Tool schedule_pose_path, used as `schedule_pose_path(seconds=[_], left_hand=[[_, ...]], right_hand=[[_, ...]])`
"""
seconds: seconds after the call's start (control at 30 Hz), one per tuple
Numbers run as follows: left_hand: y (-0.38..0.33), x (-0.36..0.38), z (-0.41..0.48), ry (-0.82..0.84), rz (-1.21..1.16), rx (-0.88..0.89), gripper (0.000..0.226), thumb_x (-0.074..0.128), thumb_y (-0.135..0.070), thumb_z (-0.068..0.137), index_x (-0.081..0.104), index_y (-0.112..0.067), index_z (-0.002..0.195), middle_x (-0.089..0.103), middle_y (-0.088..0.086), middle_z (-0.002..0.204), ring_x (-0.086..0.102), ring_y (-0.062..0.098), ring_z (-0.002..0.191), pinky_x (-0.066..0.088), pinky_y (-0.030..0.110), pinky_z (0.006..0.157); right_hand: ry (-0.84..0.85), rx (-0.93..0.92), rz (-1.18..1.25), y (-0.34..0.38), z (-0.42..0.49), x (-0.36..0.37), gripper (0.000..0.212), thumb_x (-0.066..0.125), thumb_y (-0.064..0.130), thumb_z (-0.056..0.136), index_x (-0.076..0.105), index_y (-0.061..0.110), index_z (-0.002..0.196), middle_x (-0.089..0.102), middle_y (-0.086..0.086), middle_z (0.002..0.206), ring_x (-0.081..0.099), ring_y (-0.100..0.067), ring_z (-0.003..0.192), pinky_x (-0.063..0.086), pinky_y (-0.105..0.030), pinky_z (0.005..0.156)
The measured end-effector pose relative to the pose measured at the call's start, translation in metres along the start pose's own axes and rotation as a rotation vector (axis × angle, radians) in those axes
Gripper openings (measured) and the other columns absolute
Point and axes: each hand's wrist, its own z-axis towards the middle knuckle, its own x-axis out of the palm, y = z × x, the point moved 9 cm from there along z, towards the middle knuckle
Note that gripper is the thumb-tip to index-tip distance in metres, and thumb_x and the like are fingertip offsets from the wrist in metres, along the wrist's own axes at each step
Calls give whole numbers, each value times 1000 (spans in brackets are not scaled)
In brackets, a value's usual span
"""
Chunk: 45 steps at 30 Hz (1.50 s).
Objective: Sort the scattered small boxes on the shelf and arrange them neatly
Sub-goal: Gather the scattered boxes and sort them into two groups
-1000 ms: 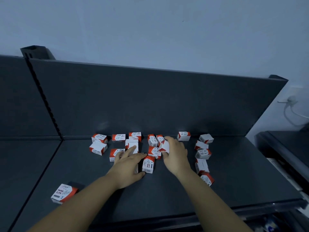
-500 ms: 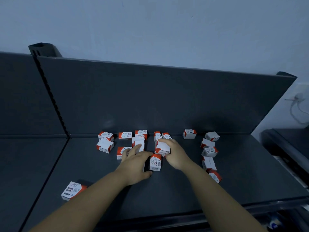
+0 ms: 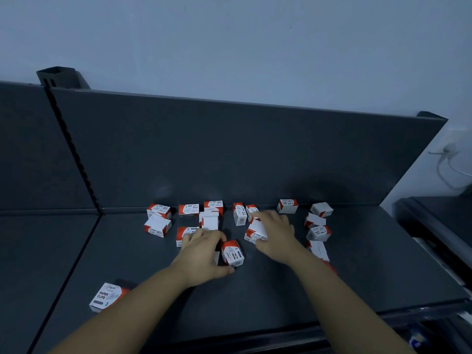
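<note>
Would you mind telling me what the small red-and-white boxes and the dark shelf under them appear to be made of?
The paper clip boxes look like thin matte cardboard: sharp folded edges and printed lettering. The shelf and its back panel look like painted or powder-coated sheet metal, dark grey with a faint sheen; the slotted upright hints at steel racking.

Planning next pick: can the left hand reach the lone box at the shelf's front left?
Probably yes: the lone box lies apart on bare shelf, on the left hand's side, nothing between them.
</note>
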Motion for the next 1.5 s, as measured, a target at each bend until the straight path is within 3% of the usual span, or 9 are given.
schedule_pose_path(seconds=[0.1, 0.2, 0.43, 0.7, 0.83, 0.9, 1.1, 1.33, 1.5], left_hand=[[10, -9, -9, -68, -75, -6, 64, 66, -51, 75, 42, -34, 132, 44, -19, 128, 30, 6, 128, 20, 29, 103], [22, -12, -21, -90, -97, -29, 62, 66, -35, 77, 39, -35, 132, 40, -23, 126, 28, 3, 126, 19, 26, 94], [40, -7, -31, -77, -112, -74, 53, 61, -25, 83, 45, -37, 132, 45, -26, 124, 38, 3, 123, 20, 27, 92], [53, -2, -37, -84, -225, -152, 55, 66, -31, 86, 43, -41, 135, 51, -28, 123, 40, 3, 126, 16, 27, 97], [71, 9, -37, 34, -539, -226, 72, 73, -34, 69, 37, -59, 126, 55, -47, 109, 44, 2, 125, 17, 34, 116], [81, 14, -38, 81, -658, -223, 79, 74, -35, 60, 38, -70, 122, 58, -39, 117, 46, 9, 130, 26, 44, 118], [70, 10, -38, 82, -593, -116, 73, 69, -68, 70, 35, -64, 134, 52, -36, 131, 40, 4, 136, 21, 48, 119], [75, 7, -38, -27, -636, -138, 49, 70, -58, 70, 57, -46, 116, 63, -35, 112, 57, -8, 112, 30, 47, 115], [71, 5, -40, -21, -639, -110, 53, 67, -65, 65, 52, -55, 115, 64, -34, 113, 58, -5, 113, 31, 48, 114]], right_hand=[[-213, -280, 57, 41, -13, -20, 44, 54, 25, 90, 53, 24, 134, 49, 6, 130, 40, -17, 115, 36, -36, 100], [-146, -378, 102, 72, -21, -5, 28, 54, 26, 93, 63, 16, 118, 56, 4, 109, 48, -13, 103, 45, -32, 84], [116, -224, -80, 78, -14, 48, 52, 58, 31, 92, 45, 21, 141, 44, -1, 137, 34, -24, 128, 38, -39, 106], [-142, -214, 345, 89, -17, 12, 52, 68, 16, 90, 49, 25, 138, 50, 8, 133, 43, -8, 127, 38, -26, 107], [100, -276, 534, 104, -27, 44, 51, 73, 21, 87, 54, 36, 131, 57, 18, 127, 51, 3, 121, 46, -29, 105], [160, -292, 475, 110, -33, 56, 51, 70, 22, 90, 51, 40, 133, 52, 21, 125, 49, 1, 123, 43, -28, 107], [177, -298, 488, 114, -27, 57, 50, 61, 15, 93, 52, 41, 135, 49, 22, 134, 31, -1, 131, 31, -27, 109], [-156, -34, 558, 93, 9, 24, 36, 63, 24, 93, 56, 24, 128, 53, 14, 119, 51, -11, 116, 45, -33, 100], [72, 218, 523, 92, 30, 52, 66, 72, 41, 85, 37, 16, 135, 61, -2, 124, 62, -19, 106, 53, -33, 85]])
